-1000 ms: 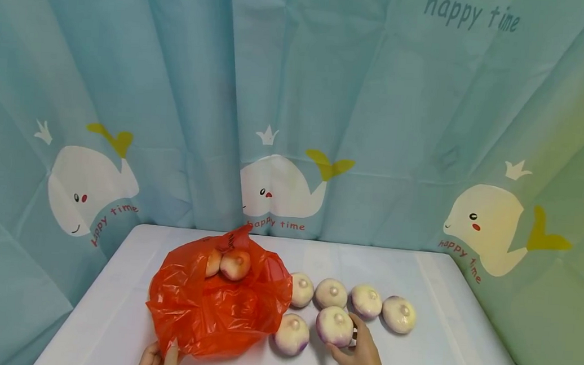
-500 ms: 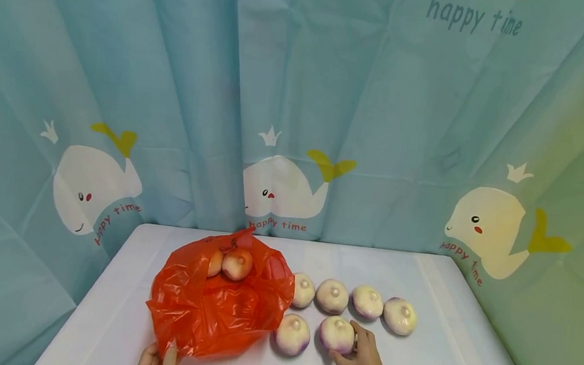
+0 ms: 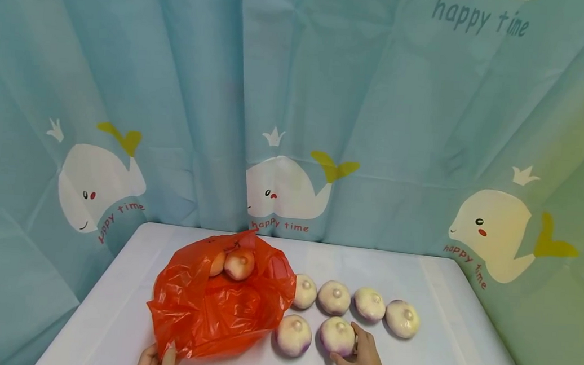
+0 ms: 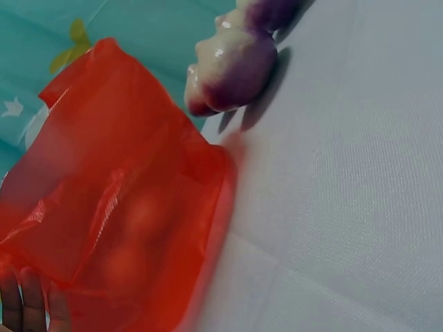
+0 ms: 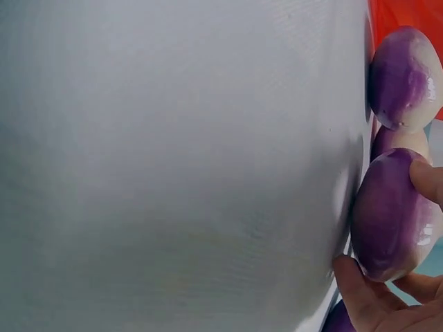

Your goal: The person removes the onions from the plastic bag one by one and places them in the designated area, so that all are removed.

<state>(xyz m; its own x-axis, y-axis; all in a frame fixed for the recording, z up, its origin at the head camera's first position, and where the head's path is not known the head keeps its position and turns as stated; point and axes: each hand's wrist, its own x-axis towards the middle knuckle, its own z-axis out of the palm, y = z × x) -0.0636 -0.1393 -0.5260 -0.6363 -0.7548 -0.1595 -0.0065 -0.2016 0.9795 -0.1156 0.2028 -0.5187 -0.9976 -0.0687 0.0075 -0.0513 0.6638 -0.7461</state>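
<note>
My left hand (image 3: 156, 361) pinches the near left edge of a red plastic bag (image 3: 179, 296), whose mouth gapes toward me. Two round, pale turnips (image 3: 239, 265) show inside the bag. My right hand (image 3: 365, 362) grips a white-and-purple turnip (image 3: 336, 336) from its right side, thumb in front. In the right wrist view this gripped turnip (image 5: 387, 218) sits at the table surface, with fingertips at its underside. Another turnip (image 3: 293, 336) stands just left of it, beside the bag. In the left wrist view the bag (image 4: 118, 187) hides most of the left hand.
Behind the gripped turnip runs a row of several more turnips (image 3: 334, 297), the leftmost partly covered by the bag. They stand on a white-covered table (image 3: 443, 351). A blue curtain (image 3: 298, 92) with whale prints hangs beyond the table's far edge.
My right hand has lowered the turnip slightly toward me, onto the table beside the other near turnip. The left hand keeps its hold on the bag. The head view has shifted slightly.
</note>
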